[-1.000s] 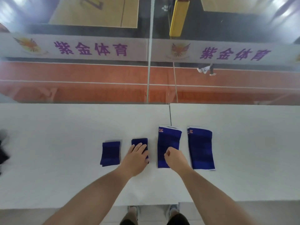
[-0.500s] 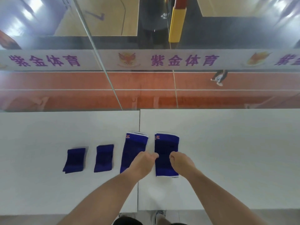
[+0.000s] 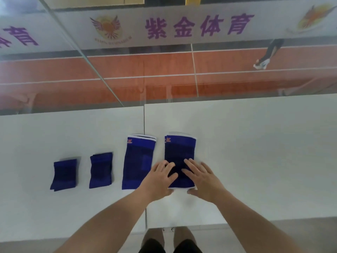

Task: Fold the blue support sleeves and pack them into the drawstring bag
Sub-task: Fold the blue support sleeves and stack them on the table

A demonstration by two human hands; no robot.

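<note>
Blue fabric with white trim at both ends: the rightmost sleeve [image 3: 179, 148] lay flat and at full length on the white table [image 3: 255, 143], just right of the seam [image 3: 144, 121] between the two tabletops. I logged both hands on its near half. The left hand [image 3: 158, 178] lay palm down with fingers straight and spread over the sleeve's left margin. The right hand [image 3: 202, 179] lay the same way, fingers spread, over the right margin. Both thumbs sat at the sleeve's near edge. I could not tell whether they were tucked beneath it.

Just to the left, across a narrow strip of table, the second long sleeve [image 3: 138, 157] lay unfolded and parallel, overlapping the seam. Further left lay the inner folded sleeve [image 3: 100, 170] and then the outer folded sleeve [image 3: 63, 175]. Each was a short bundle, and the two did not touch.

Beyond the table's far edge I noted an orange floor [image 3: 127, 70] marked with white lines and a pale banner [image 3: 198, 26] bearing purple characters. Below the near edge, the person's legs [image 3: 171, 240] were partly visible.
</note>
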